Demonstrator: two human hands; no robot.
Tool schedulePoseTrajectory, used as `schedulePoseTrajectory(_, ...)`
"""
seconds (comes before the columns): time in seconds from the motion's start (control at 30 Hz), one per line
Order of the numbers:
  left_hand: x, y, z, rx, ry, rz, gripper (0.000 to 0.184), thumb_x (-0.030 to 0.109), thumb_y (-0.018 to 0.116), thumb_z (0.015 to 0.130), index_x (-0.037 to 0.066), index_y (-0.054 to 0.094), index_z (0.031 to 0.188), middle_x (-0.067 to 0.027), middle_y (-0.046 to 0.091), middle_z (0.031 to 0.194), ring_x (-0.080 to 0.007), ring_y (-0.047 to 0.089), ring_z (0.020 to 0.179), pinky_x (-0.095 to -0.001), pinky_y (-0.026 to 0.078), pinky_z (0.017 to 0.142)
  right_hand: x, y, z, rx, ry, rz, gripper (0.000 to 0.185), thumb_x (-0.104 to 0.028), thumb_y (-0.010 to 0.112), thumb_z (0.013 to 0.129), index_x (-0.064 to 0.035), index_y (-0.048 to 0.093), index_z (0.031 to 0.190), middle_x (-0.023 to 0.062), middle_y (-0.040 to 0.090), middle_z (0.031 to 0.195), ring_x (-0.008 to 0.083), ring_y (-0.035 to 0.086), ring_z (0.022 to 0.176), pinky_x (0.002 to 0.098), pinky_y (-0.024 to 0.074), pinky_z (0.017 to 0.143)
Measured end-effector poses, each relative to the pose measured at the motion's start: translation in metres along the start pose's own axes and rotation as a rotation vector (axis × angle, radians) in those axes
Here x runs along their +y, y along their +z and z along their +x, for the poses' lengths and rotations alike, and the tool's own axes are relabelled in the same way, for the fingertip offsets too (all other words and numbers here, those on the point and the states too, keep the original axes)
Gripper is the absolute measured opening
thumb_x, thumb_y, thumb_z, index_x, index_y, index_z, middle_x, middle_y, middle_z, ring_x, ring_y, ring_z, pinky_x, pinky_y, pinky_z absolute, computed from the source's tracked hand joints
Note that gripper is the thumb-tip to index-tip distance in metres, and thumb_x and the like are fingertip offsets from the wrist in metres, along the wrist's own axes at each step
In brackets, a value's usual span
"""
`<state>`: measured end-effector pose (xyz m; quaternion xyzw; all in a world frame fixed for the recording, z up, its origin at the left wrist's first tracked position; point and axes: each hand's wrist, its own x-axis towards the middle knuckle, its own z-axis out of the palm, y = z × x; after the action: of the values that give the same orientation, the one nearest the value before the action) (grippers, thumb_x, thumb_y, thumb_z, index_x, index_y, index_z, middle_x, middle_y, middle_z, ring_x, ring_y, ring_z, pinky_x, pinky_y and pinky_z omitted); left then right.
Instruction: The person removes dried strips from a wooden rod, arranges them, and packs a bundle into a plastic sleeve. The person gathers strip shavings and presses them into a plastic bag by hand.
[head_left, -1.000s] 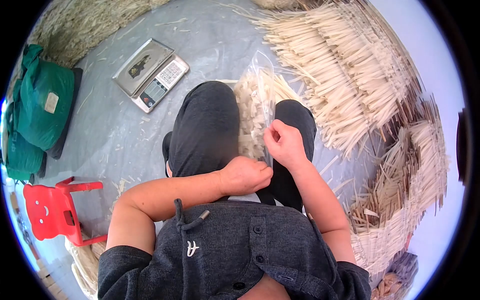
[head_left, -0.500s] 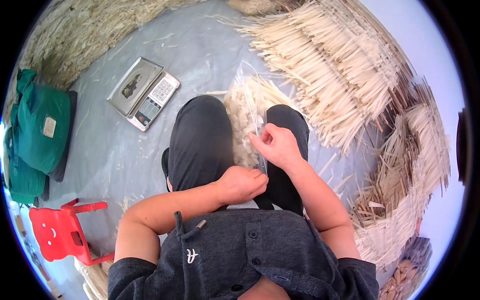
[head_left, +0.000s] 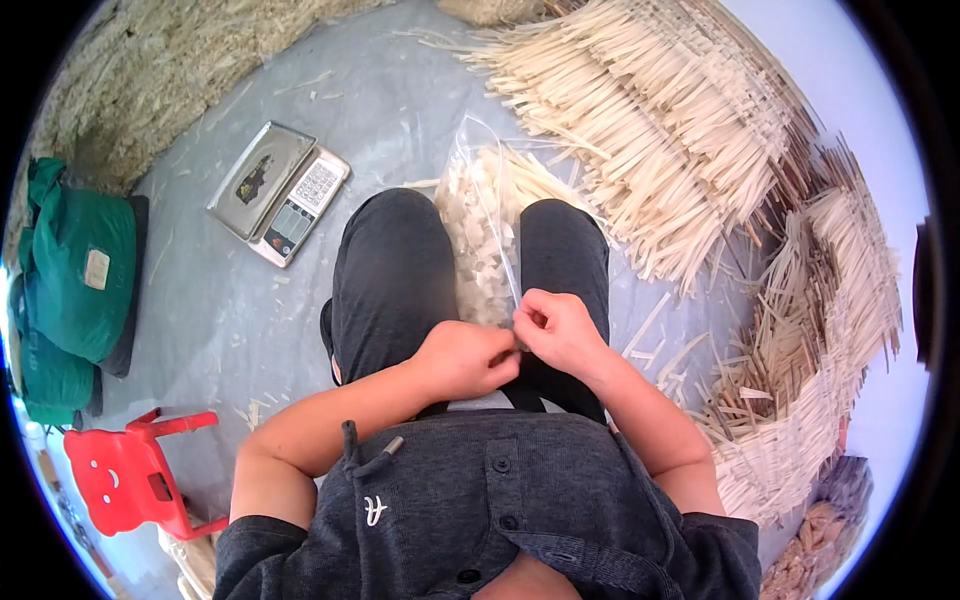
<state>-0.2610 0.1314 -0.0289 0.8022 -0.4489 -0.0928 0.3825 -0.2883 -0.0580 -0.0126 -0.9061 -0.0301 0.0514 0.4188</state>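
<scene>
A clear plastic bag (head_left: 482, 240) filled with pale, flat pieces lies between the two dark-trousered knees. Its near end meets both hands. My left hand (head_left: 467, 357) has its fingers curled together on the bag's near end, close to the lap. Touching its fingertips, my right hand (head_left: 556, 330) pinches the bag's edge at the right. The edge runs as a shiny line from the right hand up to the far end of the bag. The plastic between the fingers is mostly hidden.
A digital scale (head_left: 279, 194) with a dark patch on its tray stands on the grey floor sheet (head_left: 390, 100). Pale strips (head_left: 650, 130) are piled at the right. At the left are green sacks (head_left: 85, 260) and a red stool (head_left: 125, 475). A fibrous heap (head_left: 150, 90) fills the back left.
My right hand has moved down along the bag's edge to meet my left hand, and its fingers have closed. The view has shifted slightly.
</scene>
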Motion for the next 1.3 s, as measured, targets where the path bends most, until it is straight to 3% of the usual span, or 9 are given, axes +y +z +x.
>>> schedulePoseTrajectory(0.13, -0.018, -0.003, 0.003, 0.125, -0.386, -0.436, 0.023, 0.02, 0.058, 0.091, 0.001, 0.068, 0.082, -0.0033, 0.061, 0.062, -0.0093, 0.058, 0.058, -0.0262, 0.047, 0.056, -0.001, 0.004, -0.009, 0.03, 0.043, 0.004, 0.02, -0.019, 0.061, 0.083, -0.0013, 0.057, 0.076, 0.0186, 0.062, 0.071, 0.0382, 0.063, 0.068, 0.0446, 0.0496, 0.061)
schedulePoseTrajectory(0.17, -0.025, -0.003, 0.011, 0.16, -0.404, -0.386, 0.026, 0.022, 0.057, 0.091, 0.001, 0.067, 0.08, -0.0066, 0.061, 0.062, -0.0125, 0.059, 0.058, -0.0281, 0.047, 0.057, -0.002, 0.006, -0.008, 0.063, -0.021, -0.103, 0.019, -0.019, 0.061, 0.083, -0.0013, 0.056, 0.077, 0.0182, 0.063, 0.073, 0.038, 0.063, 0.069, 0.0449, 0.05, 0.062)
schedulePoseTrajectory(0.23, -0.01, -0.016, 0.033, 0.126, -0.524, -0.248, 0.038, 0.037, 0.057, 0.088, 0.001, 0.067, 0.08, -0.0185, 0.066, 0.073, -0.0355, 0.066, 0.069, -0.0422, 0.051, 0.065, -0.007, 0.009, -0.009, 0.092, -0.063, -0.139, 0.018, -0.018, 0.06, 0.084, -0.0016, 0.055, 0.079, 0.0178, 0.063, 0.075, 0.0377, 0.063, 0.069, 0.0455, 0.0505, 0.062)
schedulePoseTrajectory(0.57, -0.018, -0.006, 0.054, 0.062, -0.566, -0.168, 0.032, 0.031, 0.06, 0.078, 0.0, 0.069, 0.078, -0.0198, 0.066, 0.073, -0.0354, 0.066, 0.071, -0.0428, 0.051, 0.066, -0.006, 0.017, -0.016, 0.136, -0.096, -0.311, 0.018, -0.018, 0.057, 0.087, -0.0015, 0.053, 0.08, 0.0174, 0.064, 0.076, 0.0372, 0.064, 0.069, 0.0484, 0.0513, 0.062)
schedulePoseTrajectory(0.73, -0.014, -0.008, 0.045, 0.153, -0.513, -0.288, 0.024, 0.02, 0.062, 0.08, -0.003, 0.062, 0.074, -0.0117, 0.055, 0.057, -0.0139, 0.051, 0.054, -0.0327, 0.044, 0.054, -0.017, 0.019, -0.018, 0.139, -0.135, -0.227, 0.017, -0.017, 0.058, 0.086, -0.0016, 0.054, 0.08, 0.0177, 0.063, 0.075, 0.0373, 0.064, 0.069, 0.048, 0.0507, 0.061)
schedulePoseTrajectory(0.97, -0.007, -0.009, 0.017, 0.151, -0.516, -0.406, 0.019, 0.015, 0.062, 0.082, -0.003, 0.06, 0.076, -0.0064, 0.053, 0.057, -0.0093, 0.047, 0.055, -0.03, 0.042, 0.053, -0.025, 0.014, -0.034, -0.019, -0.091, 0.069, 0.018, -0.016, 0.063, 0.084, -0.0013, 0.056, 0.079, 0.0181, 0.063, 0.074, 0.0369, 0.063, 0.067, 0.0422, 0.0503, 0.06)
schedulePoseTrajectory(1.03, -0.012, -0.007, 0.017, 0.079, -0.557, -0.443, 0.025, 0.025, 0.062, 0.082, 0.0, 0.066, 0.081, -0.0135, 0.066, 0.068, -0.0266, 0.064, 0.062, -0.036, 0.05, 0.061, -0.021, -0.007, -0.029, -0.133, -0.018, 0.335, 0.019, -0.014, 0.066, 0.086, 0.0, 0.06, 0.075, 0.0064, 0.061, 0.063, 0.0098, 0.056, 0.058, 0.0292, 0.0453, 0.055)
schedulePoseTrajectory(1.1, -0.004, -0.006, 0.021, 0.067, -0.542, -0.396, 0.024, 0.025, 0.061, 0.082, 0.001, 0.066, 0.082, -0.0139, 0.066, 0.069, -0.0285, 0.065, 0.063, -0.038, 0.05, 0.061, -0.017, -0.018, -0.016, 0.0, 0.124, 0.473, 0.019, -0.014, 0.066, 0.088, 0.0011, 0.062, 0.077, 0.002, 0.058, 0.062, 0.0035, 0.05, 0.061, 0.0262, 0.0429, 0.054)
schedulePoseTrajectory(1.3, 0.008, 0.0, 0.028, 0.118, -0.369, -0.085, 0.022, 0.025, 0.066, 0.084, 0.003, 0.068, 0.08, -0.0173, 0.065, 0.071, -0.0354, 0.066, 0.066, -0.0426, 0.051, 0.059, -0.018, -0.015, 0.035, 0.006, 0.153, 0.046, 0.039, -0.035, 0.067, 0.081, 0.0029, 0.064, 0.074, 0.0166, 0.062, 0.064, 0.0277, 0.06, 0.058, 0.0375, 0.0477, 0.057)
